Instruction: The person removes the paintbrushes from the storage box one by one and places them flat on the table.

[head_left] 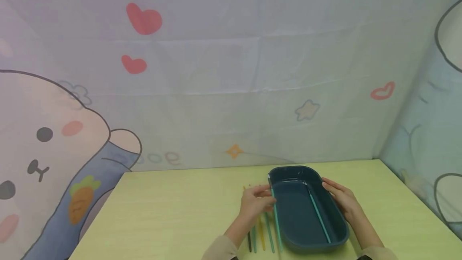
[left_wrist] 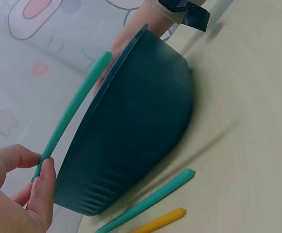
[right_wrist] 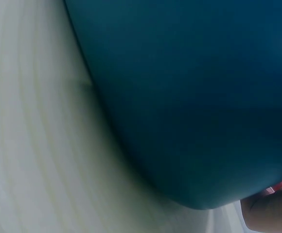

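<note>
A dark blue, deep oblong tray (head_left: 301, 248) sits on the table, with one green-handled paintbrush (head_left: 319, 218) lying inside it. Along its left rim, my left hand (head_left: 255, 203) pinches another green paintbrush (left_wrist: 73, 109) between thumb and fingers. That brush slants just outside the tray wall, its handle end toward me; its bristles are hidden. My right hand (head_left: 343, 200) holds the tray's right side, fingertips at the rim. In the right wrist view the tray's outer wall (right_wrist: 189, 107) fills most of the picture, with part of a finger at the lower right.
Left of the tray, several slim brushes lie side by side on the table: a yellow one (head_left: 262, 236), a dark one (head_left: 249, 242) and green ones (head_left: 270, 234). The pale yellow table (head_left: 173, 208) ends at a printed cloth backdrop (head_left: 216, 103).
</note>
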`<state>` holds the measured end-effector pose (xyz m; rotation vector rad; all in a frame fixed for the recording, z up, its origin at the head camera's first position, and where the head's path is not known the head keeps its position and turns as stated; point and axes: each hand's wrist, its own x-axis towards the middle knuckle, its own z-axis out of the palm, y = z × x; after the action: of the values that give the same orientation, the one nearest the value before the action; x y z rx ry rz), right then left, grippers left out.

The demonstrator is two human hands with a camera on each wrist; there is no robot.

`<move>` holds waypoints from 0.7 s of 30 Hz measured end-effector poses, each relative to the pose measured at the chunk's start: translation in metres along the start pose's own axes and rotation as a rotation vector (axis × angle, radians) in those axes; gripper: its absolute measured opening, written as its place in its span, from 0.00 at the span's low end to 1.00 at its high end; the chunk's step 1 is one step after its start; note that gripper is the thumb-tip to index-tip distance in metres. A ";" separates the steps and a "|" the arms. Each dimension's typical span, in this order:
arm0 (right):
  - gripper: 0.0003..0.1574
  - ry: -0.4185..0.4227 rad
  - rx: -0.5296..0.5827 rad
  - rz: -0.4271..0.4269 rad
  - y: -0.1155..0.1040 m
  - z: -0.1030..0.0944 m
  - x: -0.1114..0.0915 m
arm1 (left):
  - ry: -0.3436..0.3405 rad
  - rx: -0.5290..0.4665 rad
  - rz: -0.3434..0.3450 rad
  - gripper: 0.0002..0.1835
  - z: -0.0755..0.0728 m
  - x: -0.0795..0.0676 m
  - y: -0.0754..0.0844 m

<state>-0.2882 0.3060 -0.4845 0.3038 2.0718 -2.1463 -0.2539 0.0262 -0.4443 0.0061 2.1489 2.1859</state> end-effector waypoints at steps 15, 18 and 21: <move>0.07 -0.019 0.021 -0.003 0.000 0.002 0.000 | 0.046 -0.011 0.008 0.25 -0.031 -0.004 -0.009; 0.08 -0.018 0.021 0.001 0.000 0.002 0.000 | 0.061 0.013 -0.006 0.25 -0.036 -0.005 -0.011; 0.08 -0.016 0.020 0.004 0.001 0.002 0.001 | 0.079 0.036 -0.018 0.25 -0.041 -0.004 -0.016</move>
<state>-0.2886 0.3041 -0.4854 0.2926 2.0408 -2.1609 -0.2515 -0.0151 -0.4613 -0.0983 2.2192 2.1731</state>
